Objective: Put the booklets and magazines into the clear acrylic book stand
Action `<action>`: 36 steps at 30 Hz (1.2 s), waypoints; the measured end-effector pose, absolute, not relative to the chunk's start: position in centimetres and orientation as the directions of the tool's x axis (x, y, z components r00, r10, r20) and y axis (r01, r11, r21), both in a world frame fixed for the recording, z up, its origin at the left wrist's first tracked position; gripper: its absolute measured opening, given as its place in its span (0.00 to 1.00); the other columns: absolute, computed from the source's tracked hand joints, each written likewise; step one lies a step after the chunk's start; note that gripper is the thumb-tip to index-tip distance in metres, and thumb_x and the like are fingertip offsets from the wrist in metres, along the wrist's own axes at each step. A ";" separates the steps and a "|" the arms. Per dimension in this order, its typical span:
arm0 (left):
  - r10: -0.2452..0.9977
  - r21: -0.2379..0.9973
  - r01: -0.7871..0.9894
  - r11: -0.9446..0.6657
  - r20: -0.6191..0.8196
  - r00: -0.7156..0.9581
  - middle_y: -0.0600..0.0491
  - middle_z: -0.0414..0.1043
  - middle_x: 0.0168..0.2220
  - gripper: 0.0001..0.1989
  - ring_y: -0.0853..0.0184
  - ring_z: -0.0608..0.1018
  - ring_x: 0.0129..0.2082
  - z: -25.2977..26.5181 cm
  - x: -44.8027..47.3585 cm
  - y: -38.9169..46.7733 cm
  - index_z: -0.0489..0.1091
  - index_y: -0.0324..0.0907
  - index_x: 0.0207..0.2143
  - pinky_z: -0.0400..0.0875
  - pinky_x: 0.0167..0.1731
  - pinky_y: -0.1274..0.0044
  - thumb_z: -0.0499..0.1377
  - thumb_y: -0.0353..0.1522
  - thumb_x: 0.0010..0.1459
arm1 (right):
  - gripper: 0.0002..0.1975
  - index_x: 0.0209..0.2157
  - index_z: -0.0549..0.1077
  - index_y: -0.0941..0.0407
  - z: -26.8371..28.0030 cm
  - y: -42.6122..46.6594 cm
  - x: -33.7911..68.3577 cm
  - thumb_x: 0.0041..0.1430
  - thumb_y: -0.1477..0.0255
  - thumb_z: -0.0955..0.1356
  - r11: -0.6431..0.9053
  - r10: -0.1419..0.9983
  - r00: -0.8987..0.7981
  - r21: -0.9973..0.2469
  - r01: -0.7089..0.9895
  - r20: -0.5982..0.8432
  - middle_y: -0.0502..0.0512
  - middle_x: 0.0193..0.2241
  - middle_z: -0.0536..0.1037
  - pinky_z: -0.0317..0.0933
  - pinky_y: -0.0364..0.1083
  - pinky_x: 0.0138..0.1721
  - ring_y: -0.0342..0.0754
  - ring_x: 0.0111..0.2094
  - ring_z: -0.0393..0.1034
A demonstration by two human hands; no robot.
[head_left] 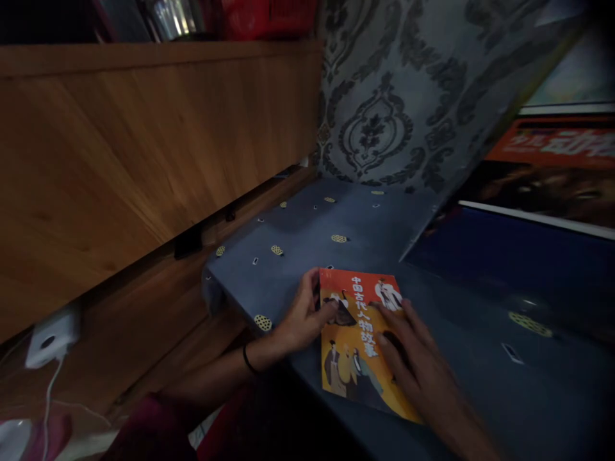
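Observation:
A paperback book (358, 378) with an orange and yellow cover lies on the blue cloth, with white Chinese characters and painted robed figures on its front. My left hand (306, 314) grips its left edge, thumb over the cover and the other fingers partly hidden beside and beneath it. Across the right side of the cover rests my right hand (423, 365), fingers stretched out and slightly apart. A dark band circles my left wrist.
The blue patterned cloth (307, 224) covers the table. To the left stands a wooden cabinet (158, 166), with a white plug-like device (52, 339) and cable below. Larger picture books (542, 192) stand at right. Patterned wallpaper (375, 121) is behind.

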State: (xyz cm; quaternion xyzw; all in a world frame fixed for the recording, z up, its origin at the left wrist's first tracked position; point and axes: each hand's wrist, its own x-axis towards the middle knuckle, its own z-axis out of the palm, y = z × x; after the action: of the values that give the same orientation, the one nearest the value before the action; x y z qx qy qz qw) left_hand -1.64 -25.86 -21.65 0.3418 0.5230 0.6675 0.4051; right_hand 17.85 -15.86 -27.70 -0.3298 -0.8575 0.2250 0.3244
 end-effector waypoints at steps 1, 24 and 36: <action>0.885 0.951 -0.278 -0.137 -0.008 -0.465 0.40 0.59 0.66 0.32 0.51 0.59 0.70 -21.8 -1.9 -25.5 0.60 0.45 0.59 0.53 0.69 0.57 0.69 0.32 0.55 | 0.26 0.63 0.67 0.47 -27.8 -15.8 17.9 0.69 0.55 0.59 0.684 0.709 -0.577 -0.595 0.421 0.407 0.61 0.71 0.58 0.62 0.69 0.63 0.65 0.70 0.54; 0.894 0.624 -0.781 0.032 -0.367 -0.256 0.49 0.81 0.38 0.11 0.67 0.83 0.33 -21.7 -1.3 -24.1 0.75 0.38 0.41 0.80 0.37 0.76 0.70 0.25 0.55 | 0.33 0.71 0.57 0.50 -24.5 -16.7 18.3 0.71 0.51 0.57 0.442 0.804 -0.564 -0.824 0.354 0.189 0.58 0.74 0.52 0.48 0.63 0.71 0.56 0.74 0.43; 0.938 0.718 -0.694 0.053 -0.275 -0.213 0.48 0.82 0.41 0.17 0.65 0.84 0.36 -20.7 -2.5 -23.3 0.76 0.38 0.46 0.80 0.40 0.75 0.72 0.29 0.53 | 0.37 0.70 0.57 0.49 -24.1 -15.3 18.0 0.65 0.51 0.66 0.105 0.893 -0.446 -0.990 0.092 0.053 0.62 0.65 0.70 0.67 0.61 0.61 0.59 0.62 0.69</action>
State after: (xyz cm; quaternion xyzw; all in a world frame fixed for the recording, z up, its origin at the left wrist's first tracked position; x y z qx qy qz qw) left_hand -2.51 -23.26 -20.65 0.1539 0.3958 0.6706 0.6082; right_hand 17.96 -15.26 -24.05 -0.3801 -0.6480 0.5507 0.3637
